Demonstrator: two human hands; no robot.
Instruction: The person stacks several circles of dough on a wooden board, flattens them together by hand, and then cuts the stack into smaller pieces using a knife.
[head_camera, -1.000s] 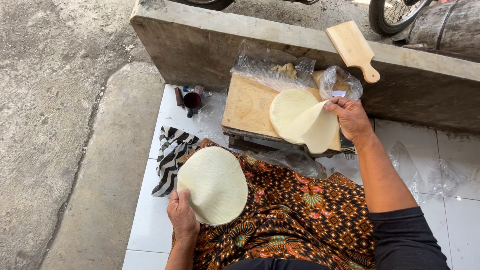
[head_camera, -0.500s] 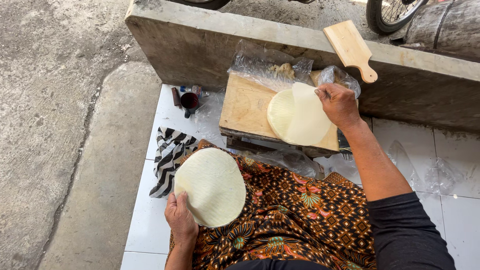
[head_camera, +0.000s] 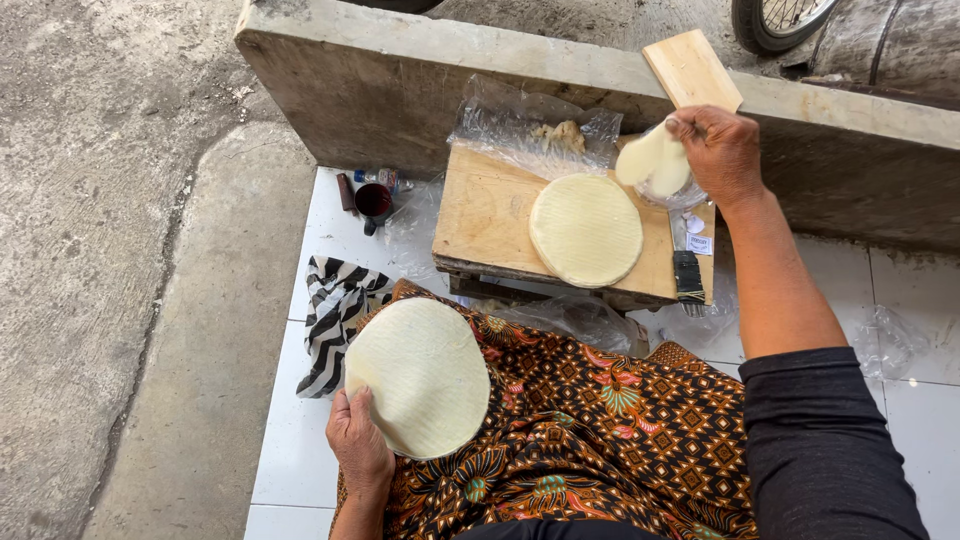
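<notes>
My left hand (head_camera: 358, 447) grips the near edge of a round, pale, flat dough sheet (head_camera: 420, 376) resting on my lap, over a brown patterned cloth (head_camera: 590, 420). A second round dough sheet (head_camera: 586, 229) lies flat on a low wooden board (head_camera: 484, 212). My right hand (head_camera: 718, 150) is raised over the board's far right corner, pinching a smaller folded piece of pale dough (head_camera: 652, 160) above a clear plastic bag (head_camera: 676, 196).
A wooden paddle (head_camera: 692, 68) lies on the concrete ledge (head_camera: 420, 60). Crumpled clear plastic (head_camera: 520, 125) with dough scraps sits behind the board. A dark cup (head_camera: 373, 203), a small bottle, a striped cloth (head_camera: 335, 310), a brush (head_camera: 688, 275), white floor tiles (head_camera: 300, 420), a wheel (head_camera: 775, 20).
My right hand laid the large sheet flat on the board, then moved right and up to the plastic bag, now holding a smaller piece. My left hand kept its sheet.
</notes>
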